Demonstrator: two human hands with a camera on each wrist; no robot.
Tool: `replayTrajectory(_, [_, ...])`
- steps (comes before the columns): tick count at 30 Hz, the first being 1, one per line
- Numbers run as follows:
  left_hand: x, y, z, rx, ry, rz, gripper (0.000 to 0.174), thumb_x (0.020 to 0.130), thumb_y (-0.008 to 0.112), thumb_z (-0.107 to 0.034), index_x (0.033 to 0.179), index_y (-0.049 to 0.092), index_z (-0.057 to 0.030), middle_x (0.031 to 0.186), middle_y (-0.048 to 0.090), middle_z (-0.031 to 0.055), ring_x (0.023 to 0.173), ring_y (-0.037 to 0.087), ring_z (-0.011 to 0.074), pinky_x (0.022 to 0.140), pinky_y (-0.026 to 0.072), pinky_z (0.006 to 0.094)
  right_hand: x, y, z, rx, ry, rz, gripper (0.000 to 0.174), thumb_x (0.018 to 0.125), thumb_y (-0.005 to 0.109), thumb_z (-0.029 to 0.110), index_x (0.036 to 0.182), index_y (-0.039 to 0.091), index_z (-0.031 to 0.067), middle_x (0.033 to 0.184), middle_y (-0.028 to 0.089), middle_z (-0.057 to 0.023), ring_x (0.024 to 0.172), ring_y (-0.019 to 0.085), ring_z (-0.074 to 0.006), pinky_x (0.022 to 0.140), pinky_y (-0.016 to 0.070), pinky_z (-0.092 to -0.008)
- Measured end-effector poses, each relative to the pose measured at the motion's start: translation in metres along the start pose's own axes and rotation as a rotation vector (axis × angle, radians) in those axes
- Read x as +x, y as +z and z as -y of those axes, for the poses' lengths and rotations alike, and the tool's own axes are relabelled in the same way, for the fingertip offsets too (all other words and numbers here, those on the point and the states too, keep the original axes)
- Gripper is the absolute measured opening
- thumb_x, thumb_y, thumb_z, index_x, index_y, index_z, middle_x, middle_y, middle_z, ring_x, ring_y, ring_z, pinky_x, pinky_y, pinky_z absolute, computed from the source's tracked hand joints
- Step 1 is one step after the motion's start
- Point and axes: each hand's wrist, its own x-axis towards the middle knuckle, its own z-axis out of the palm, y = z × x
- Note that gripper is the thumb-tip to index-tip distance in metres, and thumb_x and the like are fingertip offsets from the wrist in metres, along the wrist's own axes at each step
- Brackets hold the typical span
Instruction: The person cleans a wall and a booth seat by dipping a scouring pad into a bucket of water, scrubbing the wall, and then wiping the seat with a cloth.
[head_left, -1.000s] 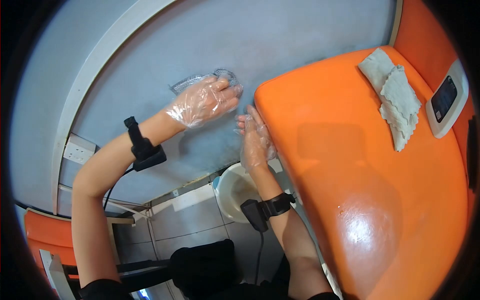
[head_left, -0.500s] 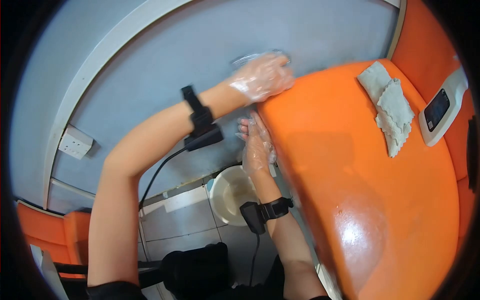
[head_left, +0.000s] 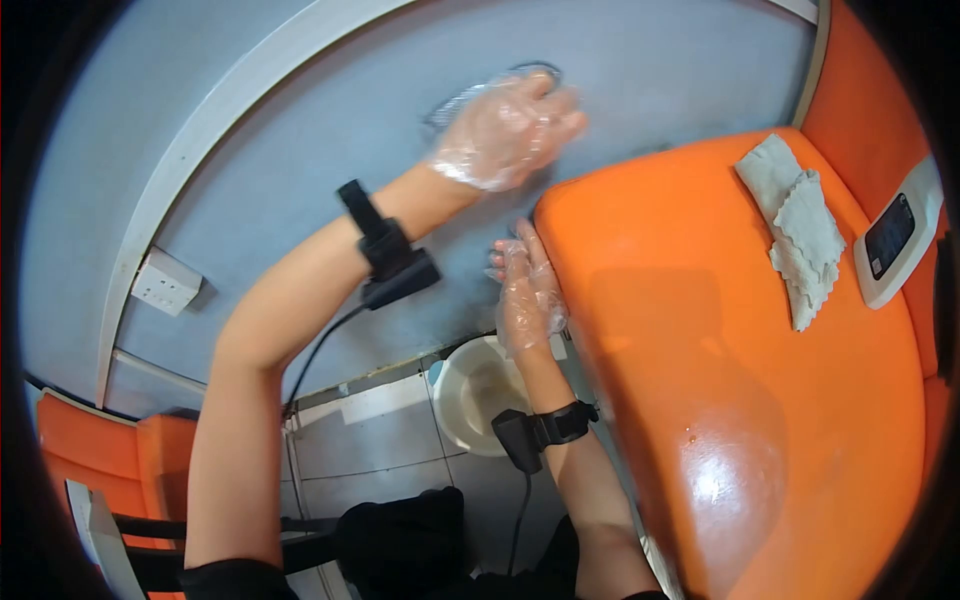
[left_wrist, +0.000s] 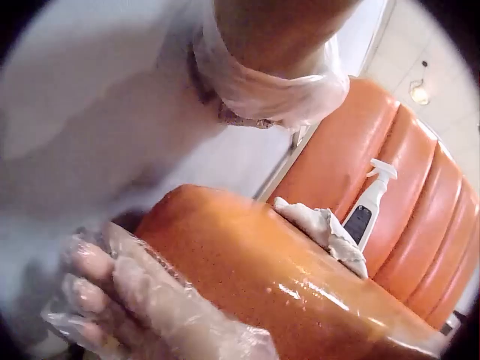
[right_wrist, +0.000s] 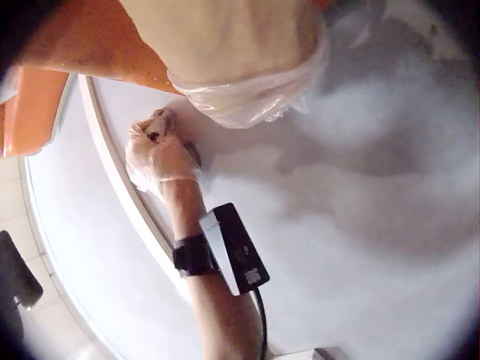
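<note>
My left hand (head_left: 512,132), in a clear plastic glove, grips a silvery mesh scouring cloth (head_left: 458,104) against the grey-blue wall (head_left: 640,95). Its curled fingers and part of the bunched cloth show in the right wrist view, where the left hand (right_wrist: 161,156) is seen from the side. Lower down, my right hand (head_left: 528,295), gloved likewise, lies along the front corner of the orange seat (head_left: 640,230) with its fingers loosely extended. Nothing shows in its grasp. In the left wrist view, the right hand (left_wrist: 165,300) appears beside the seat edge.
A folded grey-white cloth (head_left: 800,235) lies at the seat's back, beside a white spray bottle (head_left: 890,240) with a dark label. Below the right hand, a pale bucket (head_left: 465,400) stands on the tiled floor (head_left: 385,440). A white socket box (head_left: 165,282) juts from the wall.
My left hand has swept up and to the right along the wall with the mesh scouring cloth, passing near the seat corner. The right hand has stayed beside the seat.
</note>
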Motion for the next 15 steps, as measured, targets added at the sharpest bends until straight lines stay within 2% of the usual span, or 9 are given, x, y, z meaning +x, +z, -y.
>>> replayTrajectory(3, [0.002,-0.006,0.002,-0.005,-0.008,0.029,0.024,0.077,0.06,-0.011,0.101,0.057,-0.0088,0.123,0.058,0.0081,0.088,0.056,0.0243,0.072,0.051,0.0348,-0.003,0.002,0.011,0.074,0.063,-0.033,0.048,0.1,0.048,0.021,0.142,0.039,-0.0021,0.108,0.06,-0.0064,0.092,0.054,-0.0096,0.082,0.0456,-0.023])
replayTrajectory(5, [-0.021,-0.009,0.014,-0.062,0.041,-0.046,0.017,0.086,0.054,-0.017,0.101,0.058,-0.0098,0.128,0.057,0.0071,0.092,0.057,0.0272,0.078,0.0503,0.0368,-0.004,0.003,0.015,0.046,0.072,-0.041,0.048,0.101,0.047,0.02,0.142,0.039,-0.0019,0.109,0.061,-0.0067,0.092,0.054,-0.0099,0.082,0.0459,-0.0236])
replayTrajectory(6, [-0.034,-0.014,0.018,0.068,-0.052,0.085,0.025,0.095,0.039,-0.022,0.106,0.059,-0.0109,0.135,0.054,0.006,0.094,0.057,0.0305,0.087,0.0468,0.0399,-0.004,0.003,0.016,0.016,0.085,-0.056,0.048,0.101,0.047,0.02,0.143,0.039,-0.0016,0.109,0.061,-0.007,0.092,0.055,-0.0102,0.082,0.0461,-0.0241])
replayTrajectory(8, [-0.058,-0.04,0.038,0.128,-0.059,-0.117,0.029,0.096,0.038,-0.023,0.112,0.06,-0.0116,0.136,0.054,0.0054,0.093,0.058,0.0297,0.085,0.0473,0.0385,-0.002,0.002,0.011,0.019,0.071,-0.045,0.048,0.101,0.047,0.02,0.142,0.039,-0.0015,0.109,0.061,-0.0071,0.092,0.055,-0.0102,0.083,0.0463,-0.0244])
replayTrajectory(9, [-0.058,-0.065,0.04,0.224,-0.089,-0.09,0.026,0.088,0.055,-0.015,0.112,0.062,-0.0105,0.128,0.06,0.0053,0.087,0.06,0.0255,0.076,0.0501,0.0337,-0.001,0.001,0.008,0.013,0.062,-0.034,0.047,0.101,0.047,0.02,0.142,0.04,-0.0013,0.109,0.061,-0.0072,0.092,0.055,-0.0103,0.083,0.0464,-0.0247])
replayTrajectory(10, [-0.053,-0.069,0.04,0.225,-0.086,-0.087,0.026,0.088,0.055,-0.015,0.112,0.062,-0.0105,0.128,0.06,0.0053,0.087,0.06,0.0255,0.076,0.0501,0.0337,-0.001,0.001,0.008,0.018,0.063,-0.034,0.047,0.101,0.047,0.02,0.142,0.04,-0.0013,0.109,0.061,-0.0072,0.092,0.055,-0.0103,0.083,0.0464,-0.0247])
replayTrajectory(12, [-0.045,-0.07,0.037,0.268,-0.157,-0.14,0.024,0.078,0.061,-0.01,0.102,0.061,-0.0082,0.118,0.062,0.0056,0.077,0.057,0.0246,0.069,0.0506,0.0315,-0.001,0.003,0.006,-0.081,0.012,-0.048,0.046,0.101,0.046,0.019,0.141,0.041,-0.0011,0.108,0.062,-0.0075,0.092,0.055,-0.0102,0.083,0.0466,-0.0249])
replayTrajectory(13, [-0.039,-0.067,0.038,0.275,-0.16,-0.161,0.027,0.073,0.065,-0.007,0.1,0.061,-0.0085,0.116,0.062,0.0031,0.077,0.055,0.0223,0.067,0.0505,0.0299,0.0,0.004,0.006,-0.082,0.014,-0.042,0.046,0.101,0.046,0.019,0.141,0.041,-0.0011,0.108,0.062,-0.0075,0.092,0.055,-0.0102,0.083,0.0466,-0.0249])
replayTrajectory(15, [-0.024,-0.056,0.038,0.281,-0.161,-0.212,0.026,0.073,0.065,-0.008,0.099,0.061,-0.0087,0.115,0.062,0.0032,0.078,0.055,0.0222,0.066,0.0504,0.0307,-0.001,0.004,0.008,-0.064,0.006,-0.065,0.044,0.101,0.046,0.018,0.14,0.043,-0.001,0.107,0.063,-0.0074,0.091,0.055,-0.01,0.083,0.0468,-0.0248])
